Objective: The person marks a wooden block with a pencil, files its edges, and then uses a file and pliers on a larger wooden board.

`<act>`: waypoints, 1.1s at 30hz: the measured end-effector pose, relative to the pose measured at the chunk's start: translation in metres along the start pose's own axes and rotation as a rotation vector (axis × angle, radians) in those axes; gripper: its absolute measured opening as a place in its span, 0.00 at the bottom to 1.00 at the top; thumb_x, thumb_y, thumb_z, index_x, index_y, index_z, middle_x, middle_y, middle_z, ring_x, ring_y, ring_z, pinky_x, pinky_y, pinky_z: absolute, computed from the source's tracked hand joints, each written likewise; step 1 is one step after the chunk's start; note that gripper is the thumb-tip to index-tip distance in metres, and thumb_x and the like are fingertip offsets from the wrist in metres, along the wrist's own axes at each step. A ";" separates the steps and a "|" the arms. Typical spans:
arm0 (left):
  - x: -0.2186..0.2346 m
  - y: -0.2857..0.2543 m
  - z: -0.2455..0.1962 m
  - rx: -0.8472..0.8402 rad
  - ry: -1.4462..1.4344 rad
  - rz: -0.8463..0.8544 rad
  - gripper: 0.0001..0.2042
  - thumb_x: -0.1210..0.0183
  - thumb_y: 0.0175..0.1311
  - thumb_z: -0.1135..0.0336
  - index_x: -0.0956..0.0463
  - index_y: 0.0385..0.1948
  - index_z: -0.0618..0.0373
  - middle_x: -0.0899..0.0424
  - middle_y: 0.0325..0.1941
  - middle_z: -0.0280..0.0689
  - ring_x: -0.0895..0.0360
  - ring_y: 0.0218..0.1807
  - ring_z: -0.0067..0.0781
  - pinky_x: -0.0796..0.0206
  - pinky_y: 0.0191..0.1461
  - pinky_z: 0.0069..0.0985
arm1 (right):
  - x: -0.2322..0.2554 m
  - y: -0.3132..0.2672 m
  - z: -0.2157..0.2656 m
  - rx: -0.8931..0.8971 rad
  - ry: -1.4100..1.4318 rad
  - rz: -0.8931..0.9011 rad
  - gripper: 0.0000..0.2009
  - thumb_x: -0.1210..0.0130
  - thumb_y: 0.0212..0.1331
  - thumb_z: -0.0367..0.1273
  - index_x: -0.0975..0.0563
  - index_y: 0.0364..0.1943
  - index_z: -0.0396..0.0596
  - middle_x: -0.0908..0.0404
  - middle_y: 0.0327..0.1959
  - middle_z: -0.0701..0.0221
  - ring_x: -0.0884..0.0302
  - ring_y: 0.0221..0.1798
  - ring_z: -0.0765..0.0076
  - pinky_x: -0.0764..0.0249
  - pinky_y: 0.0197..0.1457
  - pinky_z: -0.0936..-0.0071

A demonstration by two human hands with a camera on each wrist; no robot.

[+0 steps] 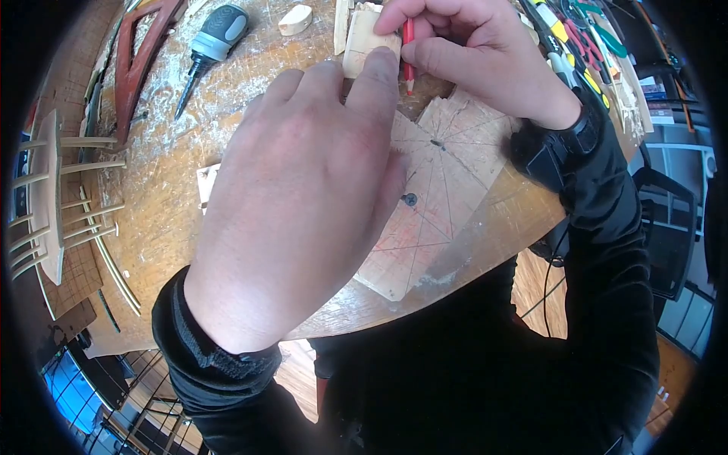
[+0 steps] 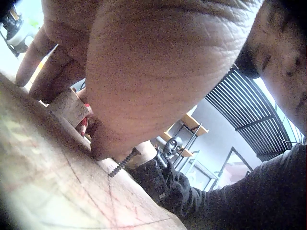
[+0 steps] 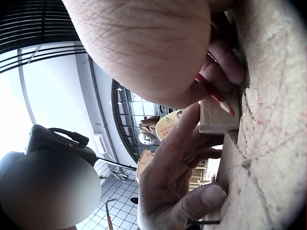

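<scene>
In the head view, the small pale wooden block (image 1: 364, 44) is at 12 o'clock on the scratched wooden table (image 1: 171, 250). The left hand (image 1: 296, 167) touches it with a finger, spread and not wrapped round it, thumb apart. The right hand (image 1: 485, 61) pinches the thin red wooden pencil (image 1: 409, 57) just beside the block, at its 3 o'clock. A flat pale wooden board with drawn lines (image 1: 462, 163) lies at the left hand's 3 o'clock, with a dark metal screw (image 1: 409, 199) sticking up. The grey-handled screwdriver (image 1: 220, 36) is at 11 o'clock.
</scene>
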State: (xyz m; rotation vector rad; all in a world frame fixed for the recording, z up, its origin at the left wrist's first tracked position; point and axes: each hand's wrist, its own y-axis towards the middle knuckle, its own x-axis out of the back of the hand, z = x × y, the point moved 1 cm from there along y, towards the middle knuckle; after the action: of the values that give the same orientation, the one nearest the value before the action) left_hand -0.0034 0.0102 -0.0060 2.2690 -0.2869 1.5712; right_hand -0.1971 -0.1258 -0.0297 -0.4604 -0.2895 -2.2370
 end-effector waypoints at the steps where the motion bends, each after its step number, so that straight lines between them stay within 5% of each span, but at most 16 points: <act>1: 0.000 0.000 0.000 -0.002 0.005 -0.002 0.31 0.33 0.67 0.65 0.30 0.70 0.66 0.18 0.52 0.52 0.20 0.53 0.54 0.27 0.61 0.43 | 0.000 0.000 -0.002 0.000 0.000 0.000 0.11 0.41 0.67 0.22 0.19 0.52 0.41 0.21 0.32 0.80 0.26 0.33 0.88 0.29 0.36 0.86; 33: 0.001 0.001 0.002 -0.016 -0.028 -0.009 0.32 0.33 0.65 0.66 0.31 0.70 0.67 0.19 0.53 0.53 0.21 0.53 0.54 0.28 0.61 0.44 | 0.001 -0.002 0.000 0.003 0.034 0.019 0.10 0.42 0.70 0.23 0.20 0.53 0.41 0.22 0.34 0.79 0.25 0.36 0.88 0.28 0.37 0.86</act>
State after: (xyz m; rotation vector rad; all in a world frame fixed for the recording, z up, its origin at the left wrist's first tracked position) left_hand -0.0018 0.0092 -0.0051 2.2788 -0.2951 1.5289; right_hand -0.1990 -0.1251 -0.0299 -0.4212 -0.2702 -2.2237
